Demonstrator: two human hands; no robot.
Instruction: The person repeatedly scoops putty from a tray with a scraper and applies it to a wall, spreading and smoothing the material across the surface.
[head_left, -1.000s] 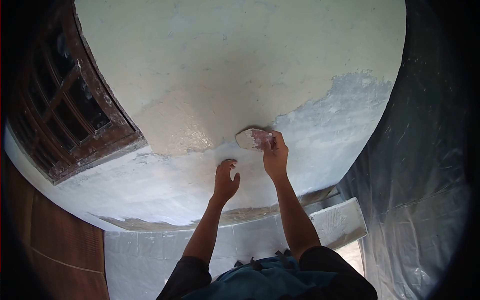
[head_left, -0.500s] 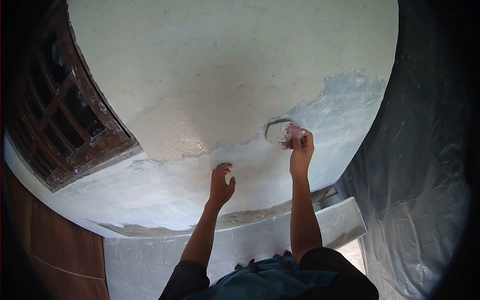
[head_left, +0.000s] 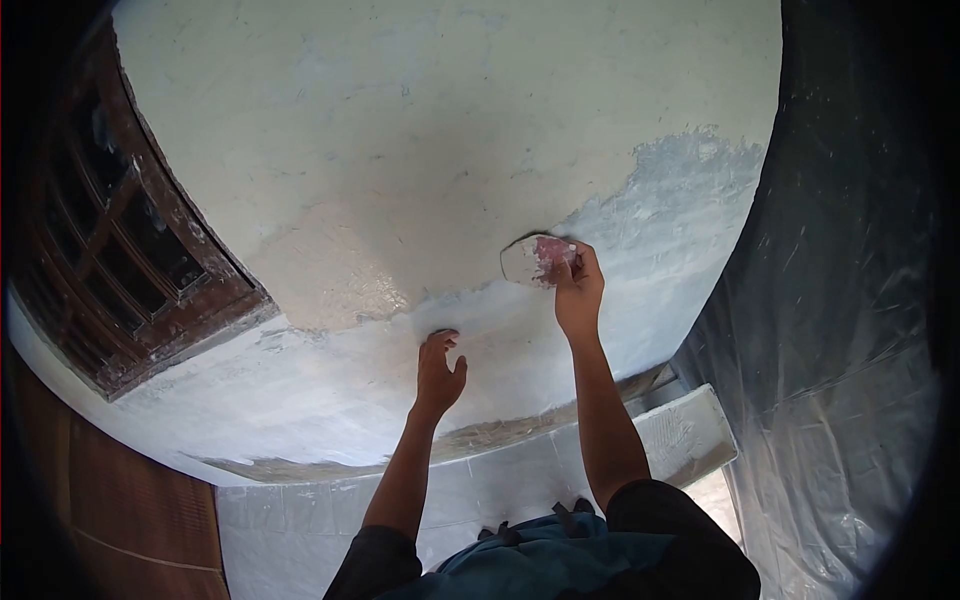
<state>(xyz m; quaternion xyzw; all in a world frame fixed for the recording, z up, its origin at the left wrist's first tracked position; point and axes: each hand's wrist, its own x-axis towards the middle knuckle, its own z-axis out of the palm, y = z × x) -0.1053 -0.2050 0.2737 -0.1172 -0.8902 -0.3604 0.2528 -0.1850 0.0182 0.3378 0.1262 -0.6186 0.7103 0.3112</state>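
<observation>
My right hand (head_left: 579, 290) pinches a flat putty spreader (head_left: 555, 255) between thumb and fingers. Its reddish face is smeared with white putty, and its wide edge lies at the wall (head_left: 430, 120), where pale paint meets a whitish coated band. Lower and to the left, my left hand (head_left: 440, 370) has its fingertips at the coated part of the wall. Its thumb stands apart from the bent fingers, and nothing shows in it. A damp-looking, shiny beige patch (head_left: 345, 275) lies on the wall above the left hand.
A brown wooden window (head_left: 130, 240) with dark panes is set in the wall at left. Plastic sheeting (head_left: 820, 400) hangs at right. A white-smeared ledge (head_left: 685, 435) stands at lower right, and a brown panel (head_left: 130, 500) at lower left. Grey floor lies below.
My right hand has moved left with the spreader, which now looks flatter to the wall. The left hand stays nearly in place. The whole view has shifted slightly.
</observation>
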